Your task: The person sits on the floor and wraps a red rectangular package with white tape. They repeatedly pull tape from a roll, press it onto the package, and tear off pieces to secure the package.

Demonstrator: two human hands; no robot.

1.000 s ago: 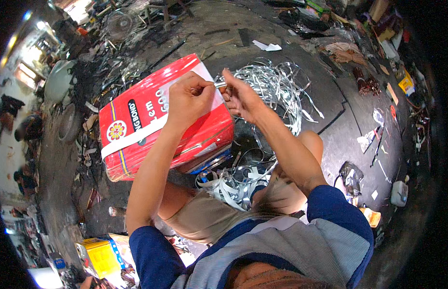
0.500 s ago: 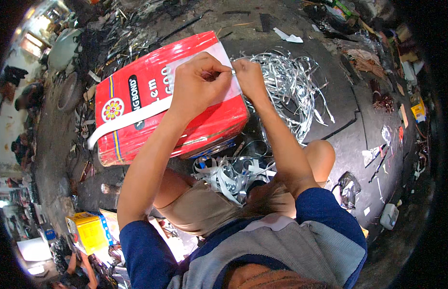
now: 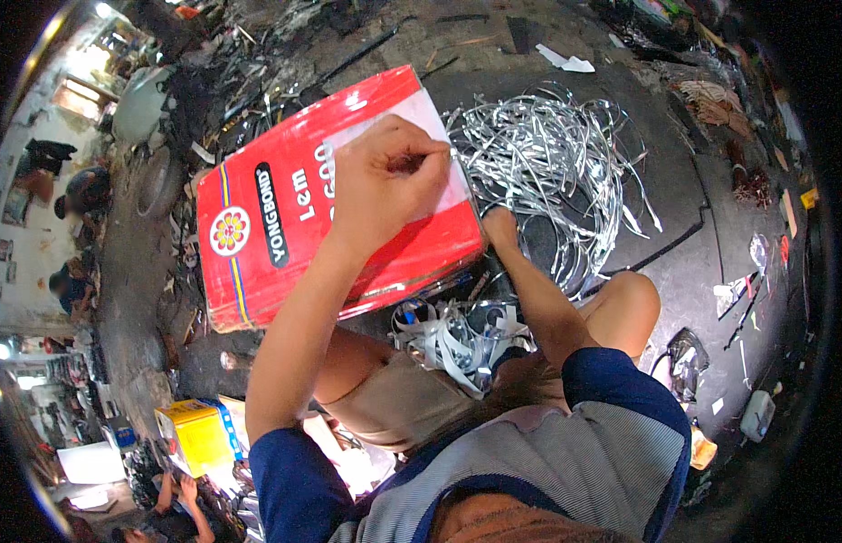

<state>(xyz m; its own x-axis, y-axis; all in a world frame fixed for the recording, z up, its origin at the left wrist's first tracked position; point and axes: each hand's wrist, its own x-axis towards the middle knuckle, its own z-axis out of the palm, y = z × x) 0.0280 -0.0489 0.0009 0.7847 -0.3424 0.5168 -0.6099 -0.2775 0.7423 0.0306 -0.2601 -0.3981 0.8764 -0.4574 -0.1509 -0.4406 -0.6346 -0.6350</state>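
I see the red box lengthwise toward far-right, left hand pinched at its right edge, right hand beside, grip unclear.

A glossy red carton with a round flower emblem lies slanted beneath the left hand; silvery strips tangle beside the right hand.

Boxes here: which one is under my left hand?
The red box, with the round flower emblem; your left hand is over it. The yellow box sits apart, at lower left.
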